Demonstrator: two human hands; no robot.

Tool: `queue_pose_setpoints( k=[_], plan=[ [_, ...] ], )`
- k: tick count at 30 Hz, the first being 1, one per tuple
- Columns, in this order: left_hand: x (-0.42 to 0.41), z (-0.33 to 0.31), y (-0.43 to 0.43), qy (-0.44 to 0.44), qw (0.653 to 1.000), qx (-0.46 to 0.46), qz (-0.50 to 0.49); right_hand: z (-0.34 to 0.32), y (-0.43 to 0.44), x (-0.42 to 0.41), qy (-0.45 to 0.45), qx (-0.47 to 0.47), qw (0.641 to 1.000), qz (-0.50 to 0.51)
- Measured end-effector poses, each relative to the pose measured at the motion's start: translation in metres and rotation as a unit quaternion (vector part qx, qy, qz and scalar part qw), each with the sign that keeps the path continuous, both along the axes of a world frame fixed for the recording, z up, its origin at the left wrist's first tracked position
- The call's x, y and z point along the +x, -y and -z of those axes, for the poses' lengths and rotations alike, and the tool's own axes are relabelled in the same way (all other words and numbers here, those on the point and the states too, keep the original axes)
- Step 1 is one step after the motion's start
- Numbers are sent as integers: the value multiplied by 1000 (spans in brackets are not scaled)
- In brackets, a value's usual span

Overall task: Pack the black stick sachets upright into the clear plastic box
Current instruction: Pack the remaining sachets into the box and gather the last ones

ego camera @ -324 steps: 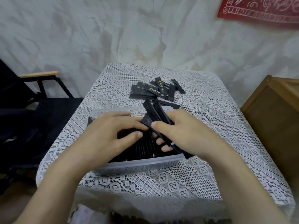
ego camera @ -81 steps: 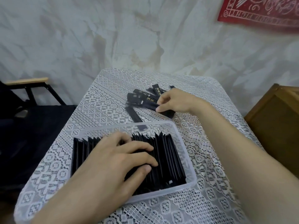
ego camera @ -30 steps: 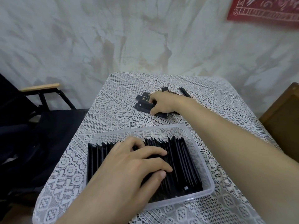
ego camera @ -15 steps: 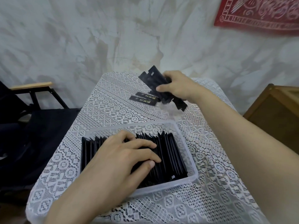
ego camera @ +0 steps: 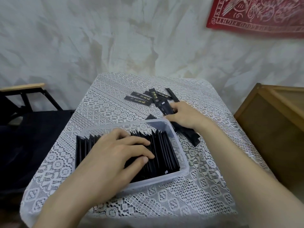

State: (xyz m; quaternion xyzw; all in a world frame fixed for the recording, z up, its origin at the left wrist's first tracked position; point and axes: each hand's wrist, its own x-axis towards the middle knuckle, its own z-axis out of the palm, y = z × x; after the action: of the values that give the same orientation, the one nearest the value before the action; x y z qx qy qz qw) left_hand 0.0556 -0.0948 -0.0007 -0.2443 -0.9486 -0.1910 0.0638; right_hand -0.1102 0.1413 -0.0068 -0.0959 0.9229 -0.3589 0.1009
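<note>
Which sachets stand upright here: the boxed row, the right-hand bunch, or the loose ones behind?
The boxed row, on edge under the left hand. The bunch in the right hand slants; the loose ones lie flat.

Centre of frame: your box [ego camera: 156,183] sits on the table [ego camera: 107,102], sachets [ego camera: 164,150] standing in rows inside. Your left hand [ego camera: 115,153] rests on them. Just above and right of the box, your right hand [ego camera: 184,115] grips a bundle [ego camera: 190,137]; loose sachets [ego camera: 144,98] lie farther up.

black sachets [ego camera: 164,150], white lace tablecloth [ego camera: 102,109], red banner [ego camera: 256,14]
</note>
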Motion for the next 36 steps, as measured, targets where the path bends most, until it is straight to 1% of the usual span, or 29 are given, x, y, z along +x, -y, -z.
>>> queue_pose_setpoints(
  k=[6,10,11,14,16,18,21,22,26,29,32,36],
  plan=[
    [0,-1,0,-1,1000,2,1,-1,-9,10,-33,-78,994,65],
    [0,0,1,2,1000,2,2,5,-17,14,-46,-47,994,89],
    [0,0,1,1,1000,3,2,7,-18,15,-47,-52,994,86],
    [0,0,1,4,1000,0,1,0,-21,24,-22,-109,992,64],
    [0,-1,1,3,1000,2,3,-7,-27,30,1,-112,992,53],
    [0,0,1,2,1000,6,4,-9,-35,32,12,-74,996,52],
    [0,0,1,1,1000,15,3,0,-44,35,-5,64,995,75],
    [0,1,1,0,1000,16,2,3,-46,38,-10,94,992,85],
    [-1,2,1,-1,1000,21,1,6,-53,44,-20,126,989,81],
    [-1,2,0,2,1000,16,2,7,-54,44,-8,158,984,75],
    [-2,2,0,2,1000,17,4,6,-49,48,6,170,983,73],
    [-1,2,0,-2,1000,16,4,3,-45,49,-5,167,982,85]
  ],
)
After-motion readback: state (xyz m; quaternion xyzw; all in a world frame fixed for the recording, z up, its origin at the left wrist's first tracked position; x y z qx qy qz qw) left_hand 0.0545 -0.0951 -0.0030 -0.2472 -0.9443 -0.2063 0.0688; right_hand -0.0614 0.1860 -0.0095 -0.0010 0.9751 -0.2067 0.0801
